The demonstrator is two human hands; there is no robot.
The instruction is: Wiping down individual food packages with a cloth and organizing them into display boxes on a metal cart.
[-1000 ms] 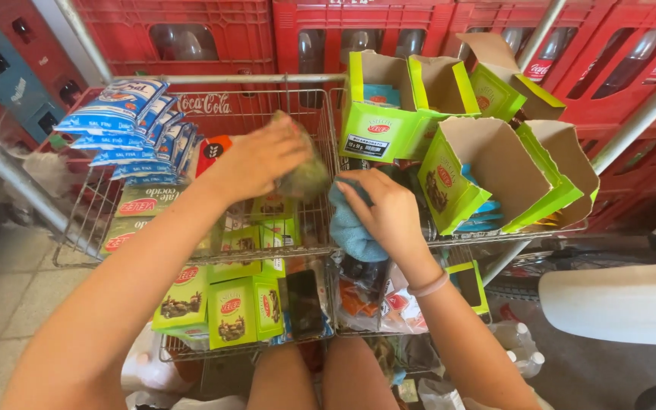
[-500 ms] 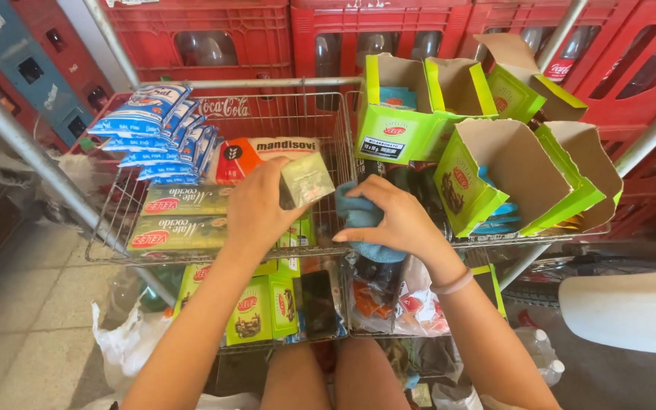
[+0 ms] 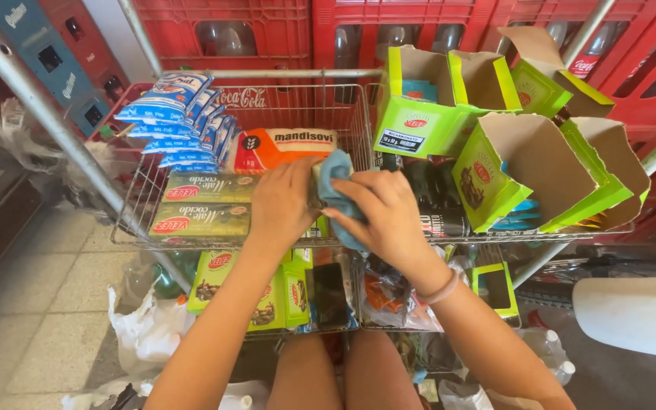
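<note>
My left hand (image 3: 282,201) grips a small packet (image 3: 316,199) over the front edge of a wire rack shelf (image 3: 140,203); most of the packet is hidden by my fingers. My right hand (image 3: 383,212) presses a blue cloth (image 3: 334,181) against that packet. Flat green packets (image 3: 205,220) lie on the shelf just left of my left hand, with an orange and white bag (image 3: 281,148) behind them. Dark bottles (image 3: 433,199) stand right of my right hand.
Blue and white bags (image 3: 178,120) are stacked at the shelf's back left. Open green cardboard boxes (image 3: 512,163) sit at the right. Red bottle crates (image 3: 275,34) line the back. Green packets (image 3: 267,292) and a dark phone (image 3: 329,294) fill the lower shelf. My knees (image 3: 343,372) are below.
My left hand has pulled back from deeper in the shelf to its front edge with the packet. My right hand with the blue cloth has come onto the packet.
</note>
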